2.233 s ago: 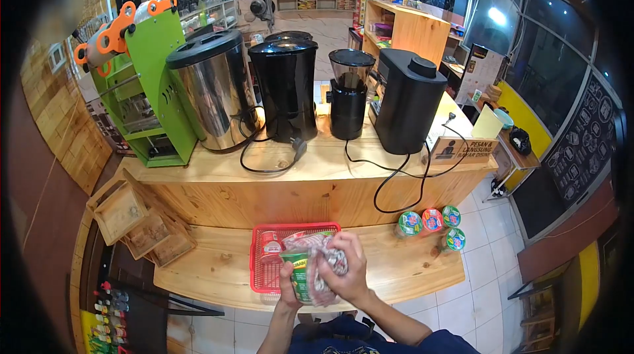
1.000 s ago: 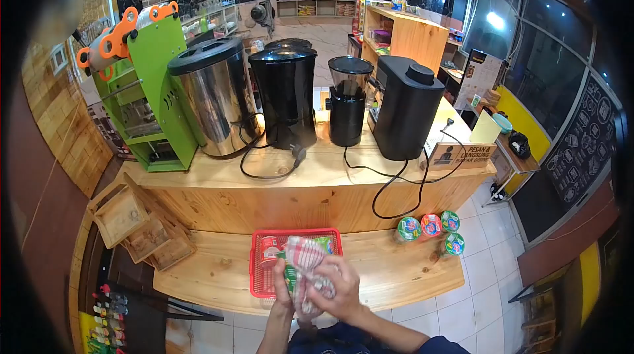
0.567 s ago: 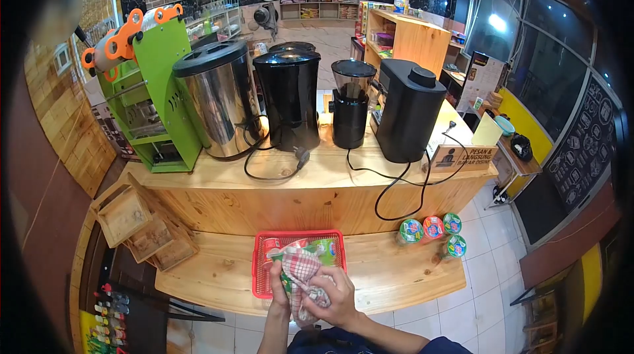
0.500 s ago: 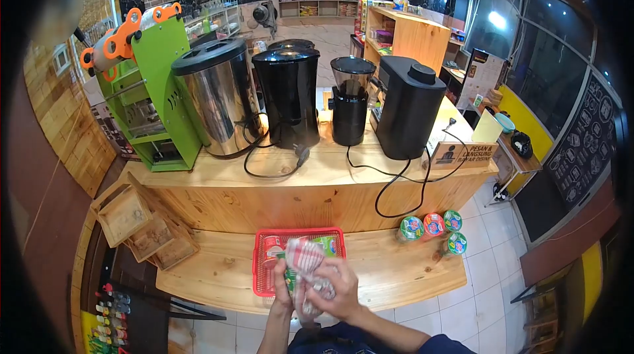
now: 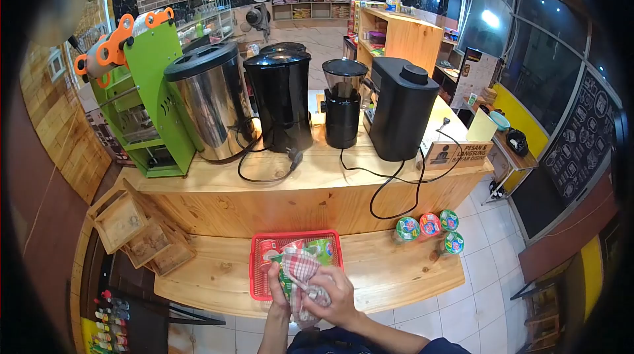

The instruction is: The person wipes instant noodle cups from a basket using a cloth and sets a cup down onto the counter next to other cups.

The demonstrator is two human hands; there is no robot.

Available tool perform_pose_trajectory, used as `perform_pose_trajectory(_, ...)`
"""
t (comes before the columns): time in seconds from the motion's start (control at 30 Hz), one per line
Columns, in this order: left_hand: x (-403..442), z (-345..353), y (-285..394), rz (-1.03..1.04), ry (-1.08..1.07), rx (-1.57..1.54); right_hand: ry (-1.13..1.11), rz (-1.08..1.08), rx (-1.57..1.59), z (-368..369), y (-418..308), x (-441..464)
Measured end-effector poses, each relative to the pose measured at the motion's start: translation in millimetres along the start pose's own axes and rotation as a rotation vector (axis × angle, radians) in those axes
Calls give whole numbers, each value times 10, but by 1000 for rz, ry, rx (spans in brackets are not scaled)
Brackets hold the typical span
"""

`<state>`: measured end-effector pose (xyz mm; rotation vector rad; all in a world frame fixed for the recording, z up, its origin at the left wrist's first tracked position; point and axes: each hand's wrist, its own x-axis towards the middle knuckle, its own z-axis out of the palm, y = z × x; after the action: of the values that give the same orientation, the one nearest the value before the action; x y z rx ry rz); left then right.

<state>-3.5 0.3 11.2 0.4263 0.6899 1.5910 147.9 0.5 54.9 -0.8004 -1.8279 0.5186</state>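
Note:
My left hand (image 5: 277, 292) is closed around a green cup (image 5: 285, 280), mostly covered by cloth and fingers. In my right hand (image 5: 338, 298) is a bunched red-and-white checked cloth (image 5: 302, 265), pressed against the cup. Both hands are over the near edge of a red plastic basket (image 5: 340, 258) on the lower wooden ledge. Inside the basket lie a red-and-white cup (image 5: 268, 251) and a green cup (image 5: 321, 249); another reddish cup is partly hidden behind the cloth.
Several sealed cups (image 5: 430, 224) stand at the ledge's right end. Wooden crates (image 5: 142, 238) lean at the left. On the upper counter are a green sealing machine (image 5: 148, 96), a steel container (image 5: 214, 103), a black kettle-like appliance (image 5: 281, 100), a grinder (image 5: 342, 106) and trailing cords (image 5: 376, 212).
The cloth has shifted on the cup, and more of the green side shows. Both hands stay close together, slightly left and lower in view. The whole view has moved slightly.

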Motion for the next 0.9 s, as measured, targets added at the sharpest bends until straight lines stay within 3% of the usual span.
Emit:
perform_pose_trajectory(0.1,43,-332,-279,-29,-69,-120,89,47,37,-71,179,289)
perform_pose_trajectory(0.23,-88,137,-213,-38,-48,-34,134,65,20,-177,197,541)
perform_pose_trajectory(0.37,27,-220,-267,24,-8,-149,47,40,65,-63,126,145)
perform_pose_trajectory(0.4,-28,58,-75,32,-29,-129,26,56,62,-29,49,44)
perform_pose_trajectory(0.5,21,-102,-39,43,-27,-36,15,34,68,-3,57,-71)
perform_pose_trajectory(0.67,-80,-29,-184,-60,-81,-21,149,61,17,-148,140,495)
perform_pose_trajectory(0.83,-20,59,-140,51,-40,-11,64,31,-11,-116,99,409)
perform_pose_trajectory(0.9,113,-232,-144,26,-130,-121,21,59,35,-8,45,116)
